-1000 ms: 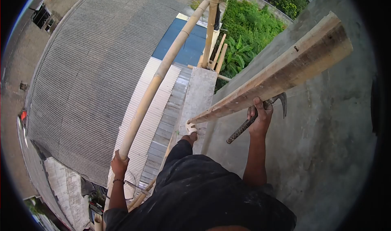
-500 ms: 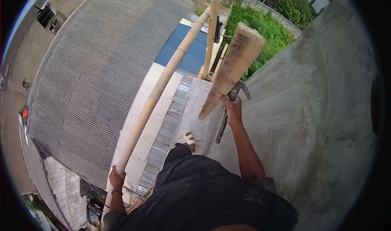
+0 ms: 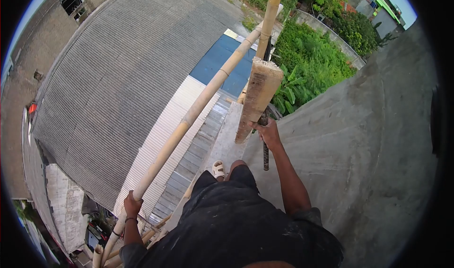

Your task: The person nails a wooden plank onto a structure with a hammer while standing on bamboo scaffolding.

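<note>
My left hand (image 3: 133,204) is wrapped round a long slanting bamboo pole (image 3: 187,121) that forms a rail at the left. My right hand (image 3: 268,133) grips a thick wooden board (image 3: 259,90) near its lower part, together with a claw hammer (image 3: 266,157). The board stands tilted, its rough end uppermost. Below the fist hangs the hammer's dark handle; most of its head is hidden behind the hand and board.
A narrow grey walkway (image 3: 226,142) runs ahead, with my sandaled foot (image 3: 218,169) on it. A concrete wall (image 3: 340,131) rises close on the right. An upright bamboo post (image 3: 270,22) crosses the rail. Corrugated roofs (image 3: 118,88) lie far below, left of the rail.
The board and hammer have swung more upright and lower in view, and the hammer's claw is now mostly hidden. My knee has come into view. My left hand still holds the pole.
</note>
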A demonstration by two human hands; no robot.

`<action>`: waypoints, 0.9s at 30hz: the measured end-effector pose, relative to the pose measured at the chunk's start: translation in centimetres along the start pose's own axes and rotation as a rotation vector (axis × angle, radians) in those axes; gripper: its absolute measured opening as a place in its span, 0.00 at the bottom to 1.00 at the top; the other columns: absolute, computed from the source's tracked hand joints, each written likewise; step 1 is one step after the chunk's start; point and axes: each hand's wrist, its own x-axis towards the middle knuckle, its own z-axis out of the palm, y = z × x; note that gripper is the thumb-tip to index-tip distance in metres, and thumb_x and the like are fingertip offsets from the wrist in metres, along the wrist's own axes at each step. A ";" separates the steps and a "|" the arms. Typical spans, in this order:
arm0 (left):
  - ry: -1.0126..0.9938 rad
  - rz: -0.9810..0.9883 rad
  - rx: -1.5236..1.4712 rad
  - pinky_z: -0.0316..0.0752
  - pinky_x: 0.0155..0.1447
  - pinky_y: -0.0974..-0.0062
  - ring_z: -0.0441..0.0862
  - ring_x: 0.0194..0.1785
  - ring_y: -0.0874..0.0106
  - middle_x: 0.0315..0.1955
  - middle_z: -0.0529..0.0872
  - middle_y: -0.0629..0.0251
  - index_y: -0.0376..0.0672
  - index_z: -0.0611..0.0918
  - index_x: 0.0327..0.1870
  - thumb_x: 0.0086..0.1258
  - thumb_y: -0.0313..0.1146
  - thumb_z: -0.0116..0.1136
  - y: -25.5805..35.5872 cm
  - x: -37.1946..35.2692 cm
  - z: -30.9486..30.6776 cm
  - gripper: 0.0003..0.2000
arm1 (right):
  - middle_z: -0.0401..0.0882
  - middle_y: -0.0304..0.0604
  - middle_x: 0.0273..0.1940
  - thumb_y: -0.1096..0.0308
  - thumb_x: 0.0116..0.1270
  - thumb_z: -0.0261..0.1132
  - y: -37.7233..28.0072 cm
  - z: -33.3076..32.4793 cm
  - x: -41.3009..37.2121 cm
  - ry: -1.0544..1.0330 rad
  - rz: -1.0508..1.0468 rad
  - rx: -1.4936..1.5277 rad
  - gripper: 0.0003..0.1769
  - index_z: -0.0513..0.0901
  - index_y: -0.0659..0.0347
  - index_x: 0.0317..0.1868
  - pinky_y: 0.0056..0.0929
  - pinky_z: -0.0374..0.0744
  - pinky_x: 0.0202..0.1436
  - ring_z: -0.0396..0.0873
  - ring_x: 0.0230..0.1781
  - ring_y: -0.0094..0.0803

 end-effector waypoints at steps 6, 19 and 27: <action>-0.026 -0.026 0.016 0.81 0.41 0.57 0.85 0.37 0.49 0.30 0.86 0.49 0.41 0.77 0.40 0.49 0.31 0.69 -0.2 0.1 0.6 0.17 | 0.80 0.38 0.34 0.56 0.51 0.80 1.6 0.0 1.7 -0.080 -0.107 -0.179 0.31 0.80 0.67 0.48 0.25 0.71 0.32 0.73 0.28 0.22; -0.072 -0.265 0.107 0.80 0.48 0.56 0.85 0.43 0.51 0.36 0.87 0.50 0.39 0.79 0.40 0.38 0.39 0.81 0.9 0.8 1.2 0.28 | 0.82 0.45 0.51 0.61 0.53 0.80 3.8 2.7 2.3 -0.286 -0.159 -0.173 0.35 0.77 0.68 0.57 0.31 0.76 0.57 0.78 0.50 0.28; -0.616 -0.434 0.558 0.72 0.64 0.52 0.83 0.55 0.56 0.48 0.86 0.53 0.38 0.79 0.51 0.40 0.52 0.80 2.2 4.7 -1.0 0.38 | 0.85 0.53 0.47 0.51 0.53 0.78 -0.5 0.9 0.4 -0.374 -0.162 -0.311 0.36 0.80 0.69 0.56 0.34 0.77 0.55 0.82 0.47 0.33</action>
